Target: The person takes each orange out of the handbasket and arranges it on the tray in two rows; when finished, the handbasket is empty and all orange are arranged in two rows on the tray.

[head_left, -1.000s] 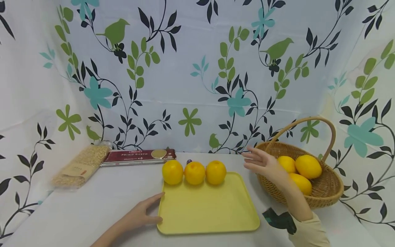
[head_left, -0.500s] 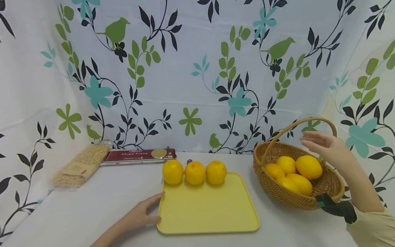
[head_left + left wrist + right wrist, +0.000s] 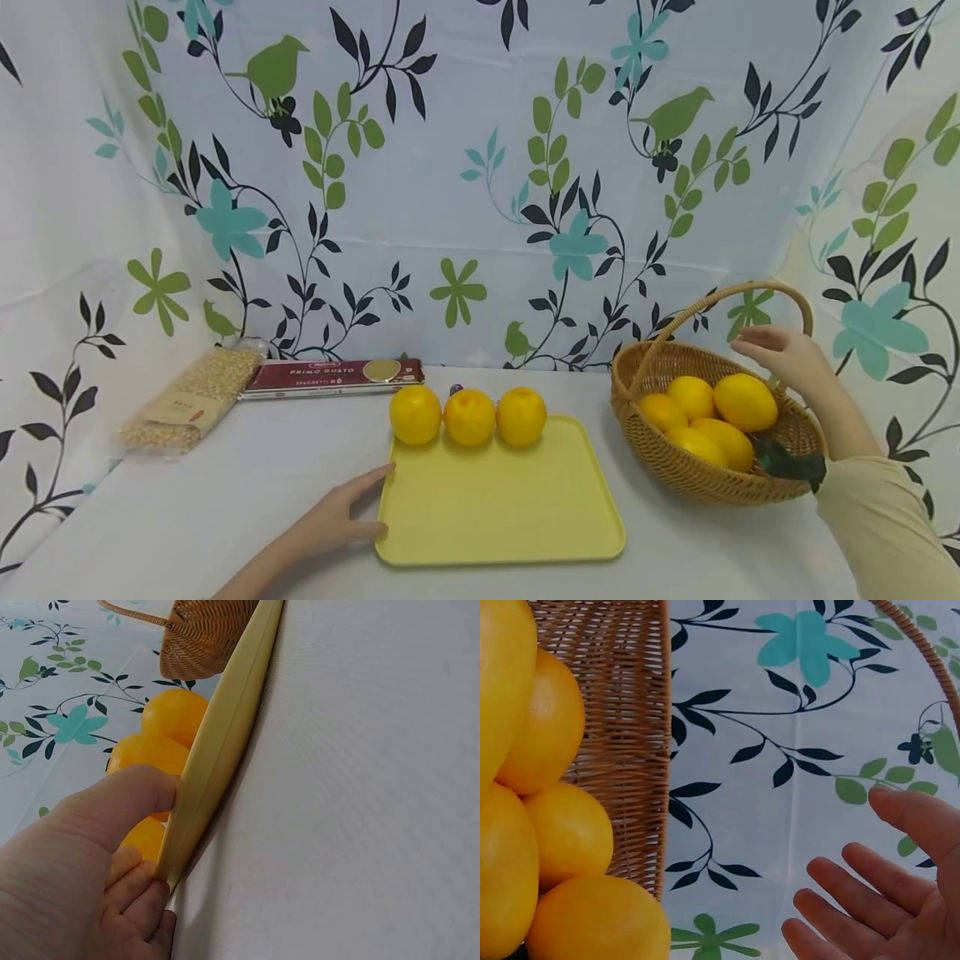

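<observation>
In the head view my left hand (image 3: 337,512) lies at the left edge of a yellow tray (image 3: 502,508), thumb and fingers spread and touching its rim. The left wrist view shows the thumb (image 3: 127,799) against the tray's edge. Three round oranges (image 3: 469,417) sit in a row along the tray's far side. My right hand (image 3: 783,354) is raised at the right side of a wicker basket (image 3: 667,462), by its handle. Its fingers are spread and hold nothing in the right wrist view. Several yellow-orange fruits (image 3: 746,402) lie in the basket, some oval, others rounder.
At the back left lie a bag of pale grains (image 3: 195,400) and a dark red spaghetti packet (image 3: 330,377). Behind the oranges a small purple thing (image 3: 456,389) peeks out. A patterned cloth (image 3: 420,208) hangs behind the white table (image 3: 285,467).
My right hand has moved from the basket's left side across to its right side, bringing more of the fruits into view. The left hand has stayed at the tray's edge.
</observation>
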Demonstrator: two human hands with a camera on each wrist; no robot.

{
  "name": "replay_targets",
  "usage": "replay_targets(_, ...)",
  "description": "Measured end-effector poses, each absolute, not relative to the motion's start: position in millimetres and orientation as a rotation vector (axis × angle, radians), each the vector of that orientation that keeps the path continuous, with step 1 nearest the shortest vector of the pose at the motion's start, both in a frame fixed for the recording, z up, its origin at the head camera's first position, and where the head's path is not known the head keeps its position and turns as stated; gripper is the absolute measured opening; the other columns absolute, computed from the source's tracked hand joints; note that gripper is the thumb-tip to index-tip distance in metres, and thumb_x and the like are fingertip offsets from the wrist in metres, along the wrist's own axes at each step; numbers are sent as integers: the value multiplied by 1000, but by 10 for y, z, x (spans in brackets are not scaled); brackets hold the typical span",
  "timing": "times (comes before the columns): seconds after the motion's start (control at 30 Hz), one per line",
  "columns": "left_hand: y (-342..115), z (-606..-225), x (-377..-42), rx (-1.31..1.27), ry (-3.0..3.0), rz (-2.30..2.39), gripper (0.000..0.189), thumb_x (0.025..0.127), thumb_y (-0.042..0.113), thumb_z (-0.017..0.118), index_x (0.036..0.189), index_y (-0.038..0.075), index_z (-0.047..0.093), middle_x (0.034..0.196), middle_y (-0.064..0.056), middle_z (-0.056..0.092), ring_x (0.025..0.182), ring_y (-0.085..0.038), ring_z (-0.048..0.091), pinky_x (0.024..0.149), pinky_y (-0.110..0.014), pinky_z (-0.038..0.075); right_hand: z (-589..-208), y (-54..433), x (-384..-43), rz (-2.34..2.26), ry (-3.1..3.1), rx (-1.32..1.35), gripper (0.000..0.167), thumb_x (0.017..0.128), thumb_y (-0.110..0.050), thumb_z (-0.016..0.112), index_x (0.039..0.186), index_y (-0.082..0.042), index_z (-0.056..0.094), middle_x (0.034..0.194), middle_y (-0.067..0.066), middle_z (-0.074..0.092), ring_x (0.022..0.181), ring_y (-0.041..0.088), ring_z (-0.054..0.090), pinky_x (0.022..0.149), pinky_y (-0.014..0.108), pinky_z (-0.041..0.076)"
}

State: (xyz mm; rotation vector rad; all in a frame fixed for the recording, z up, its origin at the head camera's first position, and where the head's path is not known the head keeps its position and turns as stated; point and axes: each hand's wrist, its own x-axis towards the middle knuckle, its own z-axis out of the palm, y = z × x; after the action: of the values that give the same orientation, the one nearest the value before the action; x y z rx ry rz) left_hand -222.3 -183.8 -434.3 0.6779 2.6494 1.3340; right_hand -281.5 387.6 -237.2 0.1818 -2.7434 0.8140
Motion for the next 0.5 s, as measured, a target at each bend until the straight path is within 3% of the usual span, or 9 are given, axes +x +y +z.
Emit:
replay_targets(0.17,-1829,-4324,-2211,673,2640,1343,78,73,29,72,135,-1,35,137,-21,33,125,-40,26,101,-53,19,-2685,4274,-3268,812,-2680,-8,71,82,-57,50,126,-2,44,122,26,46,108,41,40,69,64,39)
replay_targets(0.23,-1830,-4316,-2205,680,2637,1343,78,73,29,72,135,-1,35,137,-22,33,125,-40,25,101,-54,19,-2722,4301,-3332,803,-2670,-36,73,80,-58,51,126,-2,45,123,27,45,108,42,40,68,63,39)
replay_targets(0.4,-1822,-4313,-2211,689,2621,1338,78,74,28,71,135,-2,33,137,-22,32,125,-40,25,101,-54,18,-2544,3999,-3068,732,-2693,-1,68,88,-42,50,124,14,38,122,39,35,108,54,33,84,64,32)
replay_targets(0.5,-1811,-4314,-2217,691,2618,1334,78,74,28,71,136,-2,33,138,-22,32,125,-40,25,101,-54,18,-2539,3918,-2977,706,-2703,-38,67,89,-40,49,123,17,35,121,40,34,106,54,33,85,64,31)
